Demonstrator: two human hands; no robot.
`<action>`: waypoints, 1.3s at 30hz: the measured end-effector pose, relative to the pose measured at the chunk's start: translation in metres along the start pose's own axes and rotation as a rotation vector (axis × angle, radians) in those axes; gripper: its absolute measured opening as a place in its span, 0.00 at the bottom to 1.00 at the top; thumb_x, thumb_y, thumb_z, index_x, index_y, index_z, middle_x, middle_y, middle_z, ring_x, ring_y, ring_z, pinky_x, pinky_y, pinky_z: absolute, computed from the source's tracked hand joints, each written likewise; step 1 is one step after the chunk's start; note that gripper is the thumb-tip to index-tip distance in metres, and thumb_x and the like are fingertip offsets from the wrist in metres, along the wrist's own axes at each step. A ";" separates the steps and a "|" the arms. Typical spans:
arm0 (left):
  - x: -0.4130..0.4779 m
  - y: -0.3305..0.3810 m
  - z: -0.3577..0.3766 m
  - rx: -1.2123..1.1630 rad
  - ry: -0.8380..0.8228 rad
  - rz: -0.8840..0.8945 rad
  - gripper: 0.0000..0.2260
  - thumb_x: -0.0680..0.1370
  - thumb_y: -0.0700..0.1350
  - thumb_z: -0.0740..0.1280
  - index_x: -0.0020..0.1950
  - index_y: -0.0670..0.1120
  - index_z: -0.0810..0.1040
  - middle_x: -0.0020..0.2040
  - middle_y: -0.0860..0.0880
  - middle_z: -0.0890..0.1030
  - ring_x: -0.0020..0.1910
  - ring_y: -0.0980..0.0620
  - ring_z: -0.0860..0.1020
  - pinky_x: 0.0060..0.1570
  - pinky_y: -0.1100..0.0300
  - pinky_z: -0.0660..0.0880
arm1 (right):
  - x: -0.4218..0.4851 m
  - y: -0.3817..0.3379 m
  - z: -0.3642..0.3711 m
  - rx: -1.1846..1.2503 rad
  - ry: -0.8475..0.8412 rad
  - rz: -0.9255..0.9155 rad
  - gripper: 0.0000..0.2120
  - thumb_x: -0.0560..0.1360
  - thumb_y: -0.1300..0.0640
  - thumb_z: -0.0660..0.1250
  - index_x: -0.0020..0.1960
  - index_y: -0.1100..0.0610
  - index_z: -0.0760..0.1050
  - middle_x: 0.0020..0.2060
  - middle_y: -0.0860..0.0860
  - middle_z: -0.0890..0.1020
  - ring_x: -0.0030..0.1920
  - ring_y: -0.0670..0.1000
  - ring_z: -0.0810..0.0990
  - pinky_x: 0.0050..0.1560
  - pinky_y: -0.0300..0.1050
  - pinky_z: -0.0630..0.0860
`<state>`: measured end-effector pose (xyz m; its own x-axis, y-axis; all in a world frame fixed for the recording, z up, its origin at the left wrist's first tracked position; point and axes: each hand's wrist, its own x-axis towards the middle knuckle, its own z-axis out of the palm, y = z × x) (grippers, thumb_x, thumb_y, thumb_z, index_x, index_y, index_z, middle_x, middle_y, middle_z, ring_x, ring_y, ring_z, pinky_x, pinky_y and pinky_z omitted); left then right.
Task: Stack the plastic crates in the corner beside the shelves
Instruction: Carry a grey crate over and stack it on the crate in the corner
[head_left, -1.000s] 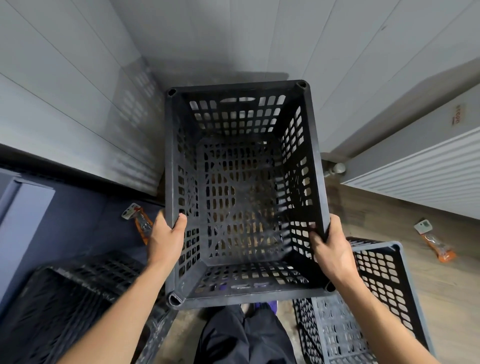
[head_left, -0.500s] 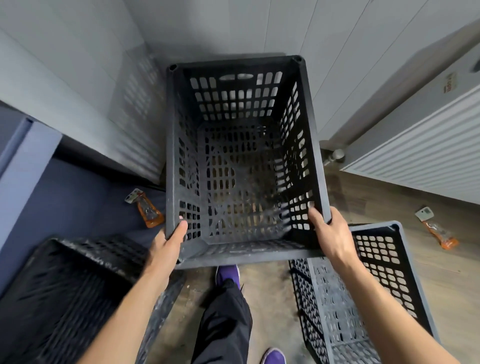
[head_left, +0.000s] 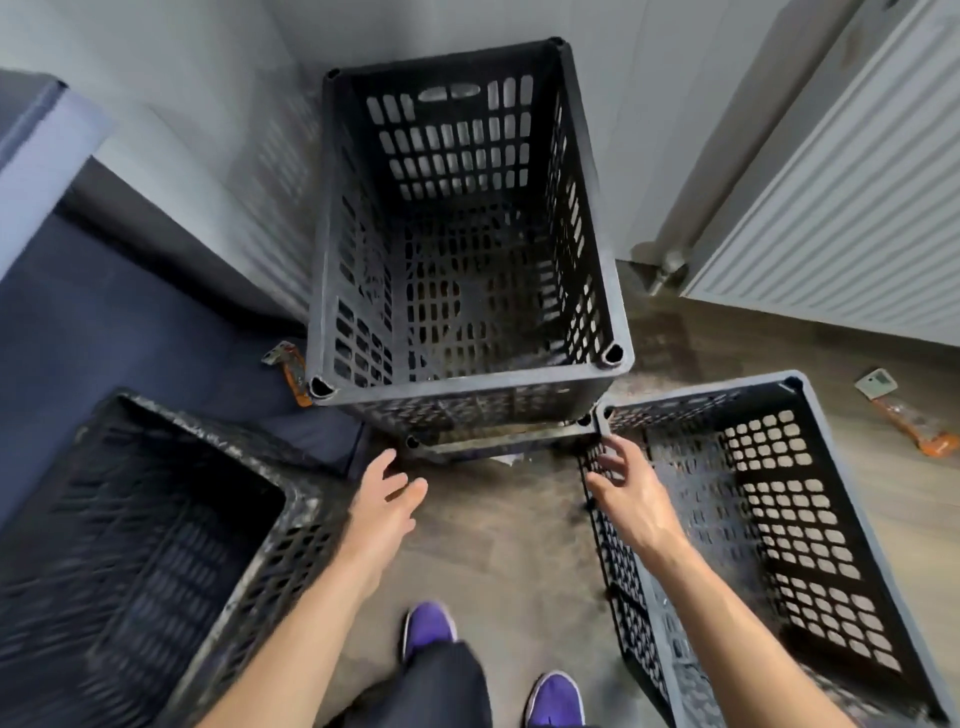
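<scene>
Black plastic, slotted walls: the top crate (head_left: 467, 234) sits in the corner on a lower crate (head_left: 498, 441), of which only the near rim shows under it. Whether the two are fully seated you can't tell; the near rims look slightly offset.

Head view only. Your left hand (head_left: 382, 506) hangs free just short of the stack's near wall, fingers loosely spread, holding nothing. Your right hand (head_left: 631, 496) is also relaxed and empty, fingertips just beside the near left corner of the right crate (head_left: 779, 519), not clearly gripping it.

Step, as I read it: one placement done, reach for the next crate starting. Two crates left on the floor: the right crate, touching or nearly touching the stack's near right corner, and the left crate (head_left: 145, 561), scuffed and blurred, well left of your feet.

Next move: take the right crate by both long rims, lift it clear of the stack's top rim, line up the corner posts, lower it straight. The stack gets tall, so watch for tipping toward you.

Surface and room: wood-look floor (head_left: 493, 561), dusty by the stack. Grey panelled walls (head_left: 208, 104) form the corner. White radiator (head_left: 841, 208) to the right. Dark blue furniture (head_left: 104, 312) on the left; can't confirm it's the shelves. Orange packet (head_left: 914, 426) on the floor far right, another (head_left: 293, 371) wedged by the stack's left corner. Purple shoes (head_left: 428, 626) at the bottom.
</scene>
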<state>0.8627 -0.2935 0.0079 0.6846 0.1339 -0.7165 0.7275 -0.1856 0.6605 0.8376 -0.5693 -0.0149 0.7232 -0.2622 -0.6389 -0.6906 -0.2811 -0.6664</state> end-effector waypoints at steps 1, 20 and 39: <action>0.014 -0.007 0.003 0.011 0.019 0.000 0.29 0.81 0.42 0.66 0.80 0.53 0.59 0.74 0.42 0.68 0.68 0.45 0.72 0.61 0.49 0.74 | 0.008 0.011 0.004 -0.016 0.012 0.004 0.27 0.79 0.61 0.67 0.76 0.48 0.67 0.68 0.52 0.78 0.64 0.52 0.78 0.69 0.53 0.72; 0.223 -0.106 0.000 0.052 0.215 0.396 0.37 0.72 0.37 0.76 0.75 0.53 0.61 0.60 0.56 0.74 0.58 0.55 0.73 0.55 0.59 0.69 | 0.173 0.066 0.081 -0.111 0.446 -0.293 0.18 0.73 0.50 0.71 0.60 0.51 0.71 0.52 0.54 0.82 0.56 0.60 0.79 0.46 0.51 0.70; 0.202 -0.107 0.000 0.365 0.393 0.552 0.27 0.74 0.44 0.74 0.70 0.51 0.67 0.63 0.49 0.79 0.63 0.42 0.77 0.59 0.49 0.75 | 0.161 0.072 0.056 -0.167 0.418 -0.398 0.15 0.73 0.53 0.74 0.58 0.51 0.77 0.53 0.50 0.84 0.56 0.55 0.80 0.49 0.46 0.69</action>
<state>0.9232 -0.2468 -0.2071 0.9594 0.2516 -0.1272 0.2616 -0.6264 0.7343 0.9040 -0.5804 -0.1869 0.8902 -0.4381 -0.1249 -0.3806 -0.5644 -0.7325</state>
